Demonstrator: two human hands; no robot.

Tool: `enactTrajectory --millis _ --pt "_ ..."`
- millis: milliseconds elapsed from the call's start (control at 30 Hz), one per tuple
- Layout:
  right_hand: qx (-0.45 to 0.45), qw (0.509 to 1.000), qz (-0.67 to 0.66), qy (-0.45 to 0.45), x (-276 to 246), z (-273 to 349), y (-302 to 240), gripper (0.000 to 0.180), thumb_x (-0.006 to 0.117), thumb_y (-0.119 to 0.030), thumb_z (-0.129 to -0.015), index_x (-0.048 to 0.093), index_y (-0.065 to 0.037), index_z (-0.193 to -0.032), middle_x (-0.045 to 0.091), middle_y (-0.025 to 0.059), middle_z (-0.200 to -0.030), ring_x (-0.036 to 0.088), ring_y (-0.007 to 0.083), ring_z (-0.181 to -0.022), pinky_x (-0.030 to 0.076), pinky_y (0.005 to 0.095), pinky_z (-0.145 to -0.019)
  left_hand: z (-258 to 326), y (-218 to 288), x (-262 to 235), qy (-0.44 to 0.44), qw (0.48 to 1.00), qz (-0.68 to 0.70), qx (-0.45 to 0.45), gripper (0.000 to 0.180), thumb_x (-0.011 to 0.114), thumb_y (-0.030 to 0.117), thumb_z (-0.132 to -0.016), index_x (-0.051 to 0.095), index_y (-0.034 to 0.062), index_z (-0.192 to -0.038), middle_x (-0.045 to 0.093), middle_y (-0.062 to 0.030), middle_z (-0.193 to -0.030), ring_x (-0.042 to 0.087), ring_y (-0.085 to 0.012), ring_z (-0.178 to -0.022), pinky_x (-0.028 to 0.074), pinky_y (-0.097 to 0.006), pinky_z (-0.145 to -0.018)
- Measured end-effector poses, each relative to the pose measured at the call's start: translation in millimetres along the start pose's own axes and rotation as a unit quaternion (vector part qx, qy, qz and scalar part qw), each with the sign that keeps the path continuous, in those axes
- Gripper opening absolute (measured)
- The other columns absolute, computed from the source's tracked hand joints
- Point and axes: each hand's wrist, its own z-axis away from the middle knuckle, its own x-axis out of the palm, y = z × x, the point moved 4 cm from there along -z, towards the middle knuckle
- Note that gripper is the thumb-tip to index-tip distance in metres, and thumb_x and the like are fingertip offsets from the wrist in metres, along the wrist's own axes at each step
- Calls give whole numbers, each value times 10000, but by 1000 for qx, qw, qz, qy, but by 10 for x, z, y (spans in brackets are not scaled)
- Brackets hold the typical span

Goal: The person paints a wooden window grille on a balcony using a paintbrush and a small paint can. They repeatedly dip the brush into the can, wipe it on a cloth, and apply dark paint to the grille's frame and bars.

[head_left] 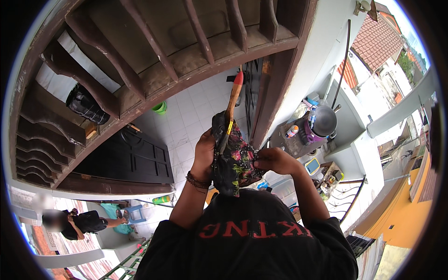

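Observation:
In front of my chest, both hands hold a dark floral cloth (245, 161) with pink flowers and green leaves. My left hand (204, 151) is closed on the cloth's left side, its fingers partly hidden behind the fabric. My right hand (278, 161) pinches the right edge between thumb and fingers. A paintbrush (232, 100) with a wooden handle and red tip points upward, its bristle end against the cloth near my left hand. Whether the left fingers also grip the brush is hidden.
A brown slatted wooden frame (196, 70) arches ahead, with a black paint-smeared container (87, 103) on its ledge. Below are a green bucket (159, 108) and a black door (126, 158). A wok (325, 122) stands right; a green ladder (130, 261) and another person (86, 221) are lower left.

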Motion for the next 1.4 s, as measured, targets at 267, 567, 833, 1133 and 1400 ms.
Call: enactTrajectory --millis 267,567,833,1133,1400 --pt "-29 958 -270 91 -194 401 496 408 673 -388 -931 659 17 -983 635 18 -862 579 129 -886 449 306 -808 134 18 -70 30 997 75 -21 246 575 178 -984 615 -19 -1125 708 -89 -942 703 -171 -812 591 -289 -739" --pt "32 964 -186 -186 -154 828 806 364 667 -223 -909 658 42 -1159 695 74 -987 630 155 -907 495 302 -827 -18 73 -87 -43 980 -191 26 306 603 232 -990 636 -30 -1145 704 -67 -1012 658 -113 -831 535 -249 -773" --pt "43 852 -486 -190 395 836 1099 543 773 -162 -835 562 75 -1276 671 110 -1177 646 134 -978 529 277 -883 -77 16 -31 -54 946 -311 70 309 613 228 -988 637 -45 -1132 697 -31 -993 616 -84 -882 498 -245 -808" --pt "-56 796 -595 92 28 375 443 476 515 -473 -1000 613 -39 -1170 627 60 -1003 604 188 -963 493 335 -856 16 -330 264 -124 911 -393 18 239 587 147 -995 614 -37 -1145 683 -35 -992 593 -84 -889 484 -253 -820" --pt "-17 980 -118 160 465 456 870 284 734 -284 -896 686 -40 -1034 669 48 -987 614 117 -923 490 310 -793 109 -283 285 -107 924 -366 15 204 577 120 -993 617 -39 -1114 672 -23 -975 590 -94 -875 464 -256 -814"
